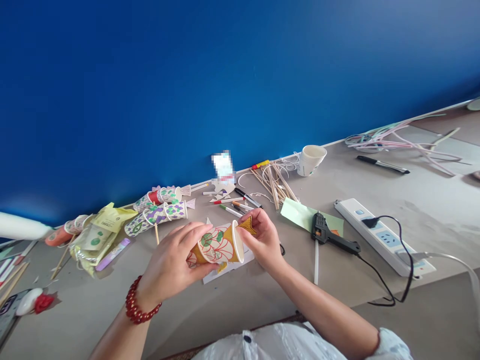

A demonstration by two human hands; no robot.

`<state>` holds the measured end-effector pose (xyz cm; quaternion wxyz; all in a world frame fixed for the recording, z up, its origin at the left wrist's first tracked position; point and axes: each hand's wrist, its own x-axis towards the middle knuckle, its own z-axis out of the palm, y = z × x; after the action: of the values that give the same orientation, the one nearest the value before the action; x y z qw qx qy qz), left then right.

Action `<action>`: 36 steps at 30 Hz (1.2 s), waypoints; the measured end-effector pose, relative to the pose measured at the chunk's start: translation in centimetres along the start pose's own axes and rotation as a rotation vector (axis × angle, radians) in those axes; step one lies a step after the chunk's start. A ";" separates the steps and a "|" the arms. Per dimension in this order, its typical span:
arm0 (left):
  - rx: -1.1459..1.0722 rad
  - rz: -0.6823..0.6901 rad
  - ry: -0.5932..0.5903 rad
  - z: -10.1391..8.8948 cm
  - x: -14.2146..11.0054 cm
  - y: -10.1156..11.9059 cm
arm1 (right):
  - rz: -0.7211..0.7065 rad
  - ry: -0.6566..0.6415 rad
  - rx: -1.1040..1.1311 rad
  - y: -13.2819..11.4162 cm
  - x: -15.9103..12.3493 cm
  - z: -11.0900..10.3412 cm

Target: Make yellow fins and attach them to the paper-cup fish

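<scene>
My left hand [180, 255] is wrapped round a decorated paper cup fish [219, 244], painted ochre with red line patterns and green patches. Its white cup rim faces right. Between the thumb and fingers of my right hand [264, 237] is a small ochre paper tail [248, 226], held at that rim; whether it is stuck on cannot be seen. White paper [225, 272] lies on the table below the cups. To the right, a black glue gun [330, 235] rests on a pale green sheet [294, 215], with a white glue stick [316, 262] reaching out from it.
Finished-looking cup fish [161, 214] lie at the left, beside a yellow packet [99, 235]. Wooden sticks [273, 185], markers [234, 211] and a white paper cup [311, 160] stand or lie toward the blue wall [240, 90]. A power strip [382, 235] with trailing cords is on the right.
</scene>
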<state>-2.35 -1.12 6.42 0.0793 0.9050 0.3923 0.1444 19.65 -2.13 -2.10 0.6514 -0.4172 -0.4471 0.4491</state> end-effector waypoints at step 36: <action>-0.127 -0.065 0.081 0.3 -3.7 2.6 | -0.056 -0.082 -0.023 -0.7 -2.7 -0.4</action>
<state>-2.90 -5.62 6.02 0.1250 0.8784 0.4144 0.2028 19.62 -4.99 -2.14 0.6401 -0.3932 -0.4899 0.4424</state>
